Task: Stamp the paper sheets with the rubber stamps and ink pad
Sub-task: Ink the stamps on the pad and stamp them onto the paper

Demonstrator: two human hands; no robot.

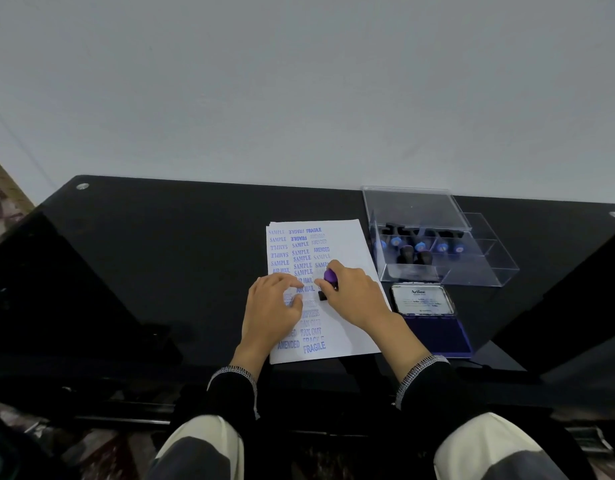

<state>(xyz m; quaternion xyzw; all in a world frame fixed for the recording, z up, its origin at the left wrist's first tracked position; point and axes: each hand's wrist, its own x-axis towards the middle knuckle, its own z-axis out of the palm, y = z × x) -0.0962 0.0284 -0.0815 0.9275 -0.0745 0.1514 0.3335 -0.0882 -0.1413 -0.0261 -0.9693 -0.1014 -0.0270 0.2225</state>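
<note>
A white paper sheet (347, 244) lies on the black glass table (160, 258), covered with several blue stamped words. My right hand (354, 292) grips a rubber stamp (328, 282) with a purple knob, its black base down on the middle of the sheet. My left hand (275, 306) rests on the paper to the left of the stamp, fingers spread and lightly bent. An open ink pad (437, 327) with a dark blue pad and raised lid lies to the right of the sheet.
A clear plastic box (434, 268) with its lid up stands at the back right, holding several more stamps with blue and black handles. The table's front edge runs just above my knees. A pale wall rises behind the table.
</note>
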